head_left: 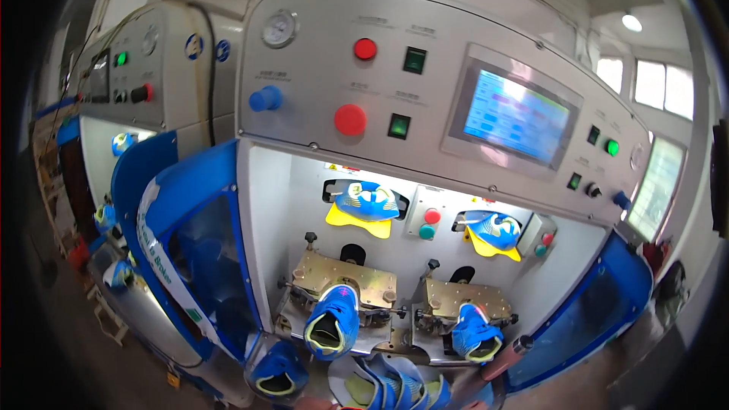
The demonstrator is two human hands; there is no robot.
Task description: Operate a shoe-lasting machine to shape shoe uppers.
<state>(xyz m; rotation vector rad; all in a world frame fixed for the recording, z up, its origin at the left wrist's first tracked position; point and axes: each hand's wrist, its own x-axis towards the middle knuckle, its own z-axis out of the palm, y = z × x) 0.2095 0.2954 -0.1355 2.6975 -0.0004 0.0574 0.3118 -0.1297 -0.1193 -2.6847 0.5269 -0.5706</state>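
Observation:
At the lower edge, only a small pinkish sliver of my left hand (313, 404) shows, below a blue shoe (277, 370) with a yellow-green collar. Its fingers are hidden. To the right, a blurred reddish-brown shape with a dark tip (506, 361) slants up beside the right-hand machine shoe; I cannot tell whether it is my right hand or a handle. Two blue shoes, one left (332, 322) and one right (477, 334), sit on the machine's metal fixtures, openings toward me. Several blue-and-grey shoe uppers (391, 383) lie bunched between them at the front.
Inside the lit machine bay, two blue uppers (366, 206) (493, 232) with yellow flaps hang on formers. Blue doors with windows (205, 258) (581, 311) swing out either side. Above are a touch screen (519, 114) and red buttons (350, 119). A similar machine (129, 68) stands left.

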